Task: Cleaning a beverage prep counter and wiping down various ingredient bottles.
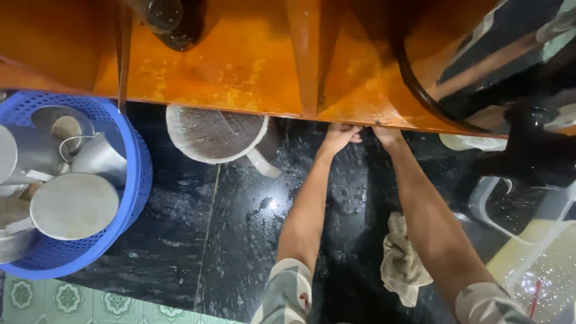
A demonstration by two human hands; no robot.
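Patterned sleeves (288, 294) sit lowest in view, both forearms stretching up across the wet black floor (198, 240). Left hand (338, 138) and right hand (387, 133) meet at the lower edge of the orange shelf (240, 66), close together, fingertips tucked under or against that edge. Whether either grip is closed on anything I cannot tell; the shelf edge hides the fingers. Between the forearms and slightly below lies a crumpled beige rag (402, 258) on the floor, well apart from both hands, nearer the right arm. Left of the hands, a white mesh strainer (216, 135) pokes out from under the shelf. Far left stands a blue basket (135, 180) holding steel cups and lids. A clear plastic tub (540, 252) sits at right.
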